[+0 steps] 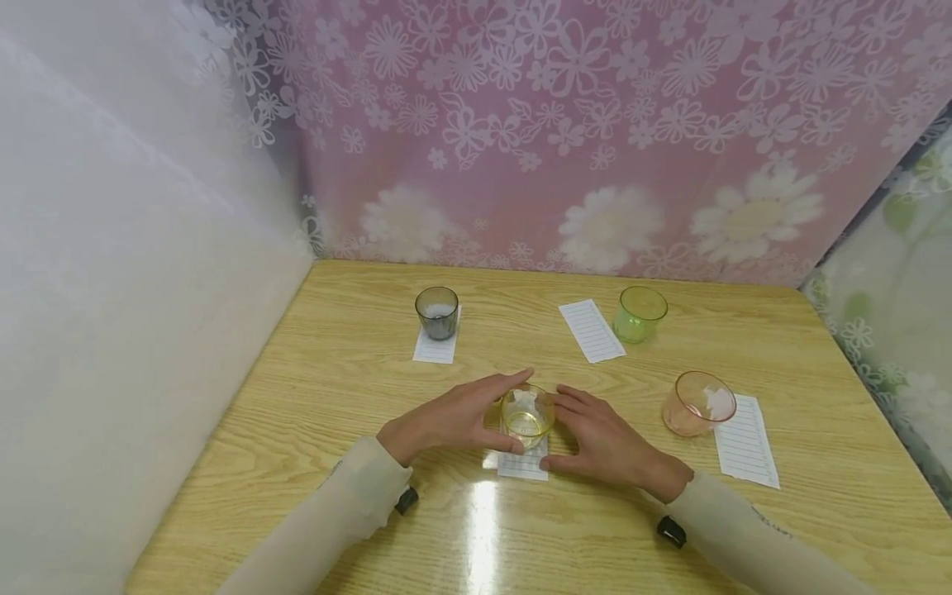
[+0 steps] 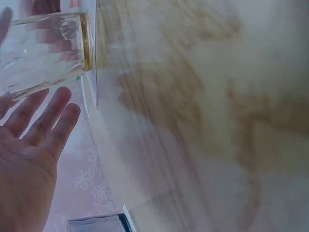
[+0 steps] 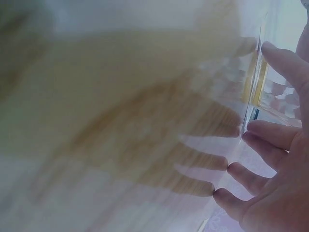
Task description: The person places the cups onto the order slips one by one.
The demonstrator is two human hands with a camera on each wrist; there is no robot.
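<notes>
A clear yellow glass cup (image 1: 526,413) stands upright on a lined paper slip (image 1: 523,467) near the middle of the table. My left hand (image 1: 455,413) spreads around its left side, fingers behind and thumb in front. In the left wrist view the fingers of this hand (image 2: 31,137) are extended close to the cup's wall (image 2: 46,55). On the other side, my right hand (image 1: 606,438) has its loosely straight fingers beside the cup. The right wrist view shows that hand (image 3: 275,169) with fingertips down at the glossy tabletop, near the cup's base (image 3: 260,84).
A grey glass cup (image 1: 437,314) stands on a paper slip (image 1: 434,353) at the back left. Behind on the right, a green cup (image 1: 640,316) sits beside another slip (image 1: 592,332). An orange-pink cup (image 1: 690,413) overlaps a slip (image 1: 748,442) at right. A floral curtain (image 1: 521,165) borders the wooden table (image 1: 335,372).
</notes>
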